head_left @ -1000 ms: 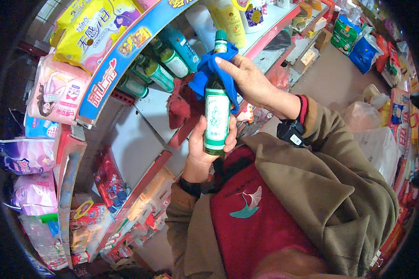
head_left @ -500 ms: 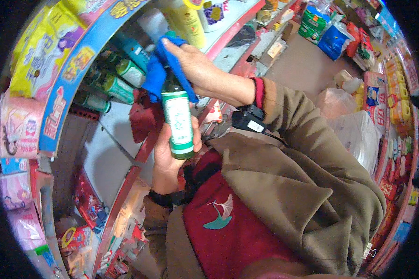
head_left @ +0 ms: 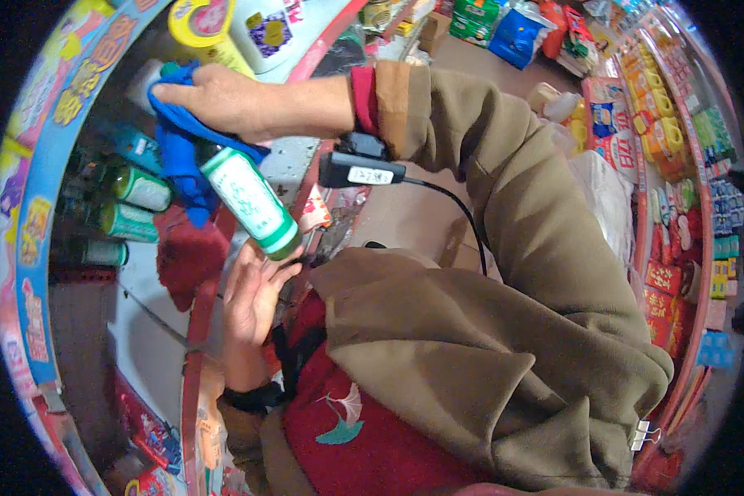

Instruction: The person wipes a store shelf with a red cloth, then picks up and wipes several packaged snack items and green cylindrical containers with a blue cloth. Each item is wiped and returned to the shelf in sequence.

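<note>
My right hand (head_left: 215, 103) is closed on a blue cloth (head_left: 186, 157), which is wrapped about the neck of a green glass bottle (head_left: 252, 198) with a white and green label. The bottle tilts, its base toward me. Just under that base my left hand (head_left: 255, 289) has its fingers apart, not wrapped round the bottle; whether the fingertips touch it I cannot tell. Similar green bottles (head_left: 143, 188) lie or stand on the shelf to the left. A dark red cloth-like piece (head_left: 192, 256) hangs at the shelf's edge beside my left hand.
A yellow bottle (head_left: 211, 37) and a white container (head_left: 264, 37) stand on the shelf at the top. A blue printed strip (head_left: 37, 240) edges the shelf at left. Colourful bags (head_left: 517, 37) sit at the back, and packed shelves (head_left: 678, 182) line the right side.
My left hand has loosened from the bottle's lower part, its fingers now spread below the base. In view, the bottle, cloth and right hand have shifted left, and the bottle leans more.
</note>
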`<action>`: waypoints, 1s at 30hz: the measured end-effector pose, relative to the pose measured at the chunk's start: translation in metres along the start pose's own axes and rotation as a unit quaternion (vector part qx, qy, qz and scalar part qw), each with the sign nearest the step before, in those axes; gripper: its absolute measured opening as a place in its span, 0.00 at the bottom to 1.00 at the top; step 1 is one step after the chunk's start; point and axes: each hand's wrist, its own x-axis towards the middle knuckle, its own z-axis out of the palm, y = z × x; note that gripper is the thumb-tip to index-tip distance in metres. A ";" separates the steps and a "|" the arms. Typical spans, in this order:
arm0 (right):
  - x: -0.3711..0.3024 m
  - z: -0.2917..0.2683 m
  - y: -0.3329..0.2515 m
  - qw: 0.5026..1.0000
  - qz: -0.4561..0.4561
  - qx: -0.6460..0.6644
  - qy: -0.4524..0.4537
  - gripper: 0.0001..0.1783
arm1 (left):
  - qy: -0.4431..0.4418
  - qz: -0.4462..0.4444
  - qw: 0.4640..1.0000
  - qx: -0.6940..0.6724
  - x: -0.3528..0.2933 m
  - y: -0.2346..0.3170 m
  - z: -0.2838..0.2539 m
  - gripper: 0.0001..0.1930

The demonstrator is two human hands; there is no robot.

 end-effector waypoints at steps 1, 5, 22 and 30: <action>0.003 -0.005 -0.004 0.998 -0.058 0.015 0.004 0.36 | 0.012 -0.010 1.000 0.014 -0.002 0.000 -0.001 0.34; 0.002 -0.034 -0.027 0.995 -0.045 -0.086 0.026 0.39 | 0.015 -0.028 0.997 0.065 -0.002 0.000 -0.004 0.28; -0.005 -0.021 0.019 0.957 -0.171 -0.224 -0.077 0.39 | -0.310 -0.092 0.864 0.387 0.031 0.039 0.068 0.18; 0.004 0.020 0.018 0.955 -0.195 -0.214 -0.060 0.33 | -0.474 -0.054 0.816 0.327 0.063 0.035 0.131 0.21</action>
